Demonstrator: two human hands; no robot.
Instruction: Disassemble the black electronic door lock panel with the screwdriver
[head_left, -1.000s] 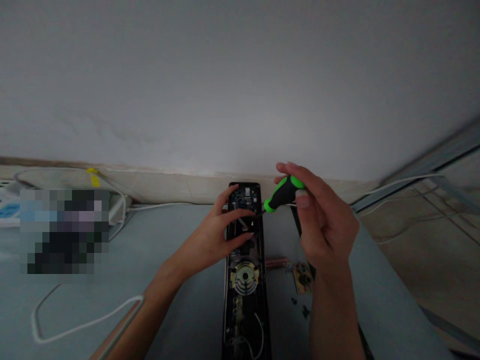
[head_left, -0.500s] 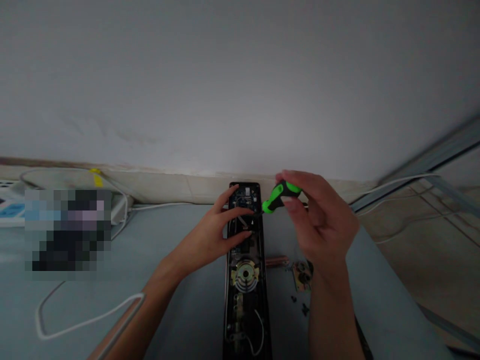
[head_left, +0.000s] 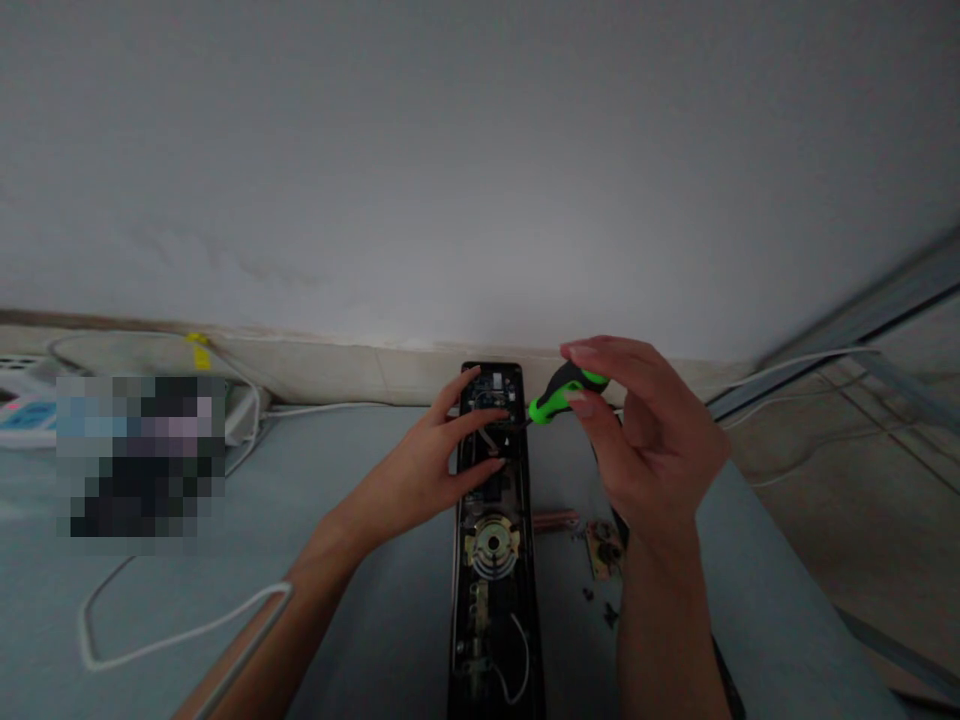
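Observation:
A long black lock body point(head_left: 492, 590) lies open on the grey table point(head_left: 375, 640), its brass round part and white wires showing inside. My left hand point(head_left: 427, 470) rests on the upper part of the lock body, fingers spread over it. My right hand point(head_left: 645, 440) pinches the green and black handle of a screwdriver point(head_left: 561, 392). Its tip points down-left into the top section of the lock, close to my left fingertips.
A copper-coloured rod point(head_left: 555, 519), a small brass plate point(head_left: 604, 548) and loose dark screws point(head_left: 609, 612) lie right of the lock. A white cable point(head_left: 172, 630) loops on the left. A power strip point(head_left: 22, 410) sits at the far left by the wall.
My right hand has dropped slightly and turned its fingers round the screwdriver handle. The left hand has stayed on the lock body.

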